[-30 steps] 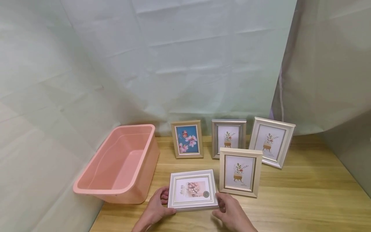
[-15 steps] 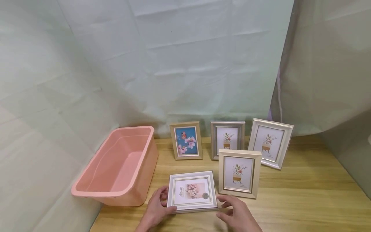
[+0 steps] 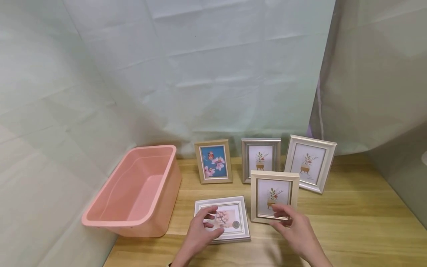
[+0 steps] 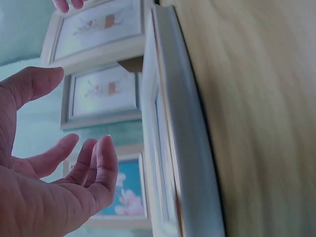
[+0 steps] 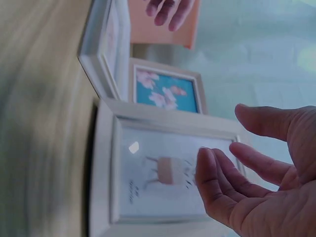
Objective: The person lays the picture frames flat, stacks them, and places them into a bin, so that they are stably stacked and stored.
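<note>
A white picture frame (image 3: 221, 237) with a pink-flower print lies flat, face up, on the table. Over its left part hovers my left hand (image 3: 199, 230), thumb and fingers bent apart around nothing; the left wrist view shows a gap between hand and frame. My right hand (image 3: 295, 228) is in front of the lower right of an upright cream picture frame (image 3: 254, 196) holding a plant print. Its thumb and fingers are spread apart with nothing between them. In the right wrist view that hand (image 5: 261, 177) covers part of the cream frame's print.
Behind stand a gold frame (image 3: 197, 163) with a blue flower picture, a grey-silver frame (image 3: 245, 159) and a tilted white frame (image 3: 328, 163). A pink plastic tub (image 3: 170, 193) stands at the left. Pale cloth (image 3: 217, 74) hangs behind the wooden table (image 3: 360, 215).
Both hands have come off the sides of the flat white frame. The left has risen over it; the right has moved up and rightward to the upright cream frame.
</note>
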`<action>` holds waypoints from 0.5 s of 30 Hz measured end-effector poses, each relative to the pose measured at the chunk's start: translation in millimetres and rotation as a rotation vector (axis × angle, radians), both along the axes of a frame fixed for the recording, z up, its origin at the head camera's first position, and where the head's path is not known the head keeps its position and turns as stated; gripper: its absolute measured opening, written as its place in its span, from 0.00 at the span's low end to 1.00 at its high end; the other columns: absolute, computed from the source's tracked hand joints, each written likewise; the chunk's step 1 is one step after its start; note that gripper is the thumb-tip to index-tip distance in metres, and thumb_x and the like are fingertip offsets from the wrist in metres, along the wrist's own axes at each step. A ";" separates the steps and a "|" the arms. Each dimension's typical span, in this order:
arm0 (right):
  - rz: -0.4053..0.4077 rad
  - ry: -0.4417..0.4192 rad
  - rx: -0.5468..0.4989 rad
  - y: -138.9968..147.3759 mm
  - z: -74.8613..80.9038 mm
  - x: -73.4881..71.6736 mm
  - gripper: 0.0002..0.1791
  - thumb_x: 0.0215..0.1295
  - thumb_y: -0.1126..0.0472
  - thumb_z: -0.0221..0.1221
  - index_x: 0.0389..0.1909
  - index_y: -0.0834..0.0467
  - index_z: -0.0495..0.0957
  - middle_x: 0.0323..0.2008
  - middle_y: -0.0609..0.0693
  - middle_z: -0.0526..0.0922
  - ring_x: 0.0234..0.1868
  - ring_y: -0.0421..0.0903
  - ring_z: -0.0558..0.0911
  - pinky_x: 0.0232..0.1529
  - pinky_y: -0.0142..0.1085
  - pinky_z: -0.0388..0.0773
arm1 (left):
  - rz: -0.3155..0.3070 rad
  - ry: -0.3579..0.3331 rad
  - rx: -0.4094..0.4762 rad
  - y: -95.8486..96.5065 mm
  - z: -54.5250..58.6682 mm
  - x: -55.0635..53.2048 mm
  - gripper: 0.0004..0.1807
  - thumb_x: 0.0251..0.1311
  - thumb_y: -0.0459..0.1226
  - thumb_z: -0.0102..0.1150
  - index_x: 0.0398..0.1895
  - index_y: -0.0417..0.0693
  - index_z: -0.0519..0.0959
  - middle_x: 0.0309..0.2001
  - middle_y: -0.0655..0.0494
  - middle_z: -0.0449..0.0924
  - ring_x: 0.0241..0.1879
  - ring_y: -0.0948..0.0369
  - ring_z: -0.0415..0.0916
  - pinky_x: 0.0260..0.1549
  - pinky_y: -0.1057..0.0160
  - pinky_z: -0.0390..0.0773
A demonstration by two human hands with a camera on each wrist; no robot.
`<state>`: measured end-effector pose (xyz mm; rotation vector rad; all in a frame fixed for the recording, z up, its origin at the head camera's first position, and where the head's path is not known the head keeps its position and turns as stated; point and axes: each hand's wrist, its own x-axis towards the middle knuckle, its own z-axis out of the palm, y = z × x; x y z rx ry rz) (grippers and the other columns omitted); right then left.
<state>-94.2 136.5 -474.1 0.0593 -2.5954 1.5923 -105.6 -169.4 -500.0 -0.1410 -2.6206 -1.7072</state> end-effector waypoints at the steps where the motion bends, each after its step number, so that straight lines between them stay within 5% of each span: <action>1: -0.013 0.025 0.011 2.8 1.5 -0.1 0.22 0.60 0.68 0.78 0.55 0.61 0.87 0.47 0.56 0.92 0.39 0.38 0.88 0.41 0.30 0.88 | -0.016 0.001 0.020 4.4 1.2 -0.7 0.35 0.49 0.29 0.81 0.64 0.34 0.81 0.60 0.35 0.83 0.51 0.56 0.82 0.48 0.65 0.88; 6: -0.072 0.183 0.044 15.0 7.1 -1.9 0.22 0.58 0.72 0.77 0.55 0.61 0.87 0.48 0.57 0.92 0.41 0.29 0.85 0.39 0.29 0.87 | -0.083 -0.020 0.089 24.8 4.6 -6.4 0.36 0.51 0.30 0.79 0.66 0.32 0.79 0.59 0.32 0.82 0.49 0.58 0.83 0.48 0.63 0.89; 11: -0.083 0.379 0.057 25.9 7.0 -9.6 0.31 0.52 0.79 0.76 0.60 0.63 0.86 0.49 0.60 0.88 0.44 0.25 0.81 0.37 0.28 0.88 | -0.158 -0.062 0.115 40.5 2.4 -14.4 0.38 0.53 0.30 0.77 0.70 0.32 0.75 0.61 0.30 0.80 0.49 0.49 0.85 0.46 0.68 0.87; 15: -0.094 0.492 0.084 35.6 5.8 -19.4 0.36 0.48 0.80 0.78 0.62 0.62 0.85 0.49 0.63 0.84 0.47 0.22 0.76 0.36 0.22 0.84 | -0.211 -0.074 0.115 50.9 0.8 -17.4 0.40 0.53 0.29 0.78 0.71 0.30 0.73 0.61 0.29 0.80 0.51 0.44 0.86 0.50 0.61 0.90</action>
